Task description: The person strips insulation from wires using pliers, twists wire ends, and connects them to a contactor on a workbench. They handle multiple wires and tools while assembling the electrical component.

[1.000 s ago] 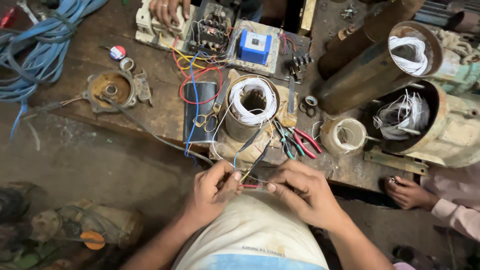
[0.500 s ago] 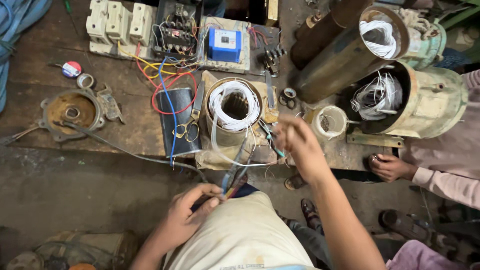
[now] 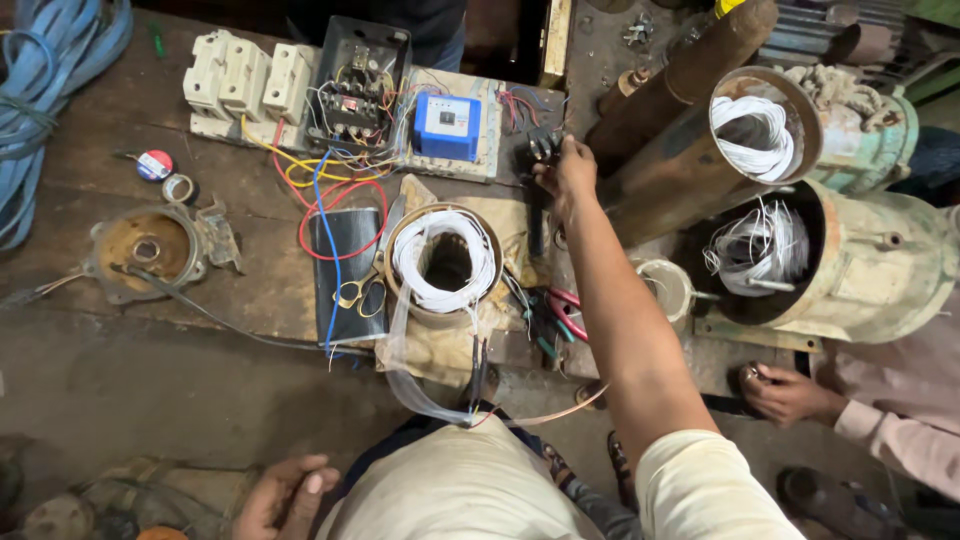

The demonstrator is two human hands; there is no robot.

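Change: we see our right hand (image 3: 566,172) has left the wire ends near our lap and now stretches to one o'clock, fingers curled on a small dark switch (image 3: 541,146).
Left hand (image 3: 285,493): loosely open, resting low at seven o'clock, holding nothing.
Stator (image 3: 443,262): centre bench, untouched.
Room: crowded; steel tubes (image 3: 690,130) just beside the wrist, pliers (image 3: 560,315) under the forearm.

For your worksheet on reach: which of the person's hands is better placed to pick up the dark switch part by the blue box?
Right. The right hand is stretched across the bench and already touches the dark switch part beside the blue box. The left hand rests low beside the person's body, far from it.
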